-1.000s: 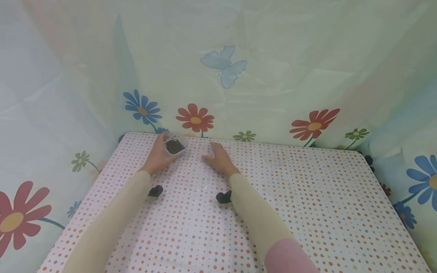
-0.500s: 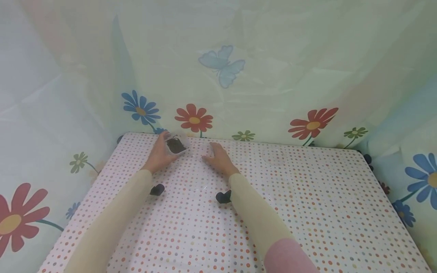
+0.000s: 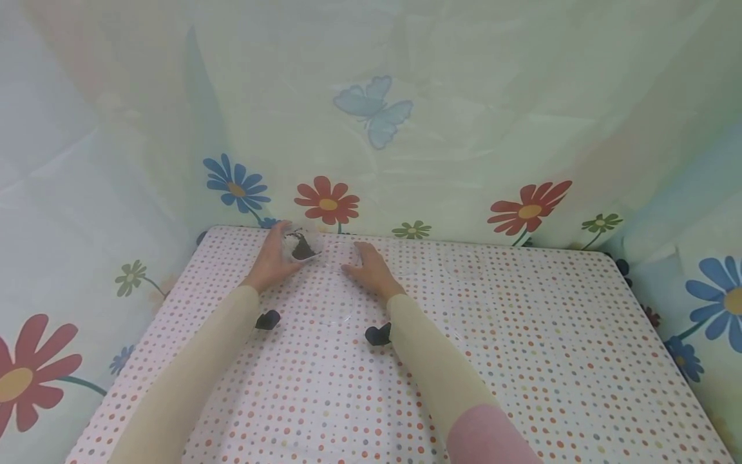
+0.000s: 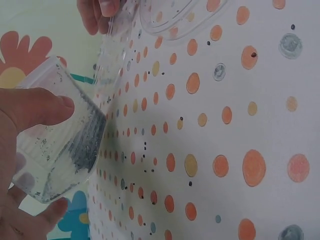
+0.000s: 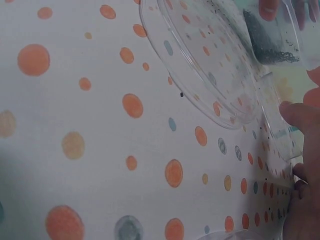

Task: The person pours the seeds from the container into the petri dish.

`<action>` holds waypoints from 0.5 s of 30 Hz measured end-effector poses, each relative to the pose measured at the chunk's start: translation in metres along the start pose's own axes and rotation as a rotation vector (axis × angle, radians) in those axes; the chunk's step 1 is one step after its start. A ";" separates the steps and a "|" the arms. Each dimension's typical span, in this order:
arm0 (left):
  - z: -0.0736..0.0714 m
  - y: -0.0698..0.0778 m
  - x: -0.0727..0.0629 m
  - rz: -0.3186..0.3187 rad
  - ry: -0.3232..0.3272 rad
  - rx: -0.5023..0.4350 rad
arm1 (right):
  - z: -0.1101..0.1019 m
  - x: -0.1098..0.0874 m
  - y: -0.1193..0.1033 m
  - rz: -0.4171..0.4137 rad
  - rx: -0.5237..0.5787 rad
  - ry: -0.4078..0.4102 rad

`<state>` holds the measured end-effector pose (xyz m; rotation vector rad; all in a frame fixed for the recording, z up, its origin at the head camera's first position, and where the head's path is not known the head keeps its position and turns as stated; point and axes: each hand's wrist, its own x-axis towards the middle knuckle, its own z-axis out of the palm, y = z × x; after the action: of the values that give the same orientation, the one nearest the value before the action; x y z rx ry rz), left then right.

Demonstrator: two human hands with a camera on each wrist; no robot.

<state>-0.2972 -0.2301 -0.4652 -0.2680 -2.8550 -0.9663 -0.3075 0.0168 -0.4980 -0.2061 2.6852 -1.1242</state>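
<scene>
My left hand [image 3: 270, 259] grips a clear plastic cup [image 4: 60, 135], thumb on one side and fingers on the other. The cup is tilted, and fine black grains [image 4: 89, 142] lie heaped against its lower wall. Farther right, my right hand [image 3: 373, 272] holds a second clear plastic container [image 5: 271, 117] between thumb and fingers, low at the tabletop. That container is see-through and faint in the head view. A clear round lid [image 5: 220, 82] lies on the dotted cloth between the hands and the near side.
The table wears a white cloth [image 3: 522, 361] with coloured dots. Several stray black grains [image 4: 145, 150] are scattered on it. Another clear round piece [image 3: 464, 265] lies toward the back right. A flowered curtain [image 3: 452, 142] hangs behind the table.
The cup in my left hand has tipped further to the right, and the black grains have slid toward its right side. My right hand stays in place.
</scene>
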 end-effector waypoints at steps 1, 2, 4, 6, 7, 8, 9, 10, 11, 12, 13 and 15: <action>0.000 0.000 0.000 0.006 -0.003 0.005 | 0.000 0.000 0.000 -0.002 -0.002 0.001; 0.000 0.001 0.001 0.009 -0.003 0.008 | 0.001 0.000 0.000 0.000 -0.002 0.001; 0.000 0.002 0.001 0.015 -0.005 0.012 | 0.001 0.000 0.001 -0.001 -0.006 0.004; 0.000 0.004 0.002 0.012 -0.007 0.014 | 0.002 0.000 0.001 0.003 -0.009 0.006; 0.000 0.005 0.003 0.008 -0.010 0.011 | 0.002 0.000 0.001 0.000 -0.011 0.007; 0.001 0.005 0.003 0.007 -0.014 0.011 | 0.002 0.000 0.000 -0.002 -0.014 0.009; 0.001 0.006 0.004 0.006 -0.020 0.010 | 0.002 0.000 0.000 -0.003 -0.015 0.010; 0.001 0.006 0.004 0.003 -0.022 0.011 | 0.002 0.000 -0.001 -0.003 -0.018 0.010; 0.001 0.006 0.005 0.002 -0.026 0.013 | 0.001 -0.001 -0.001 -0.004 -0.021 0.009; 0.001 0.006 0.005 0.005 -0.031 0.012 | 0.001 -0.001 -0.001 -0.007 -0.023 0.009; 0.001 0.007 0.006 0.004 -0.035 0.013 | 0.000 -0.001 -0.002 -0.009 -0.024 0.008; 0.001 0.008 0.006 0.006 -0.039 0.020 | 0.000 -0.001 -0.002 -0.007 -0.026 0.003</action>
<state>-0.3011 -0.2223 -0.4606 -0.2969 -2.8959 -0.9412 -0.3061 0.0158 -0.4963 -0.2185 2.7055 -1.0929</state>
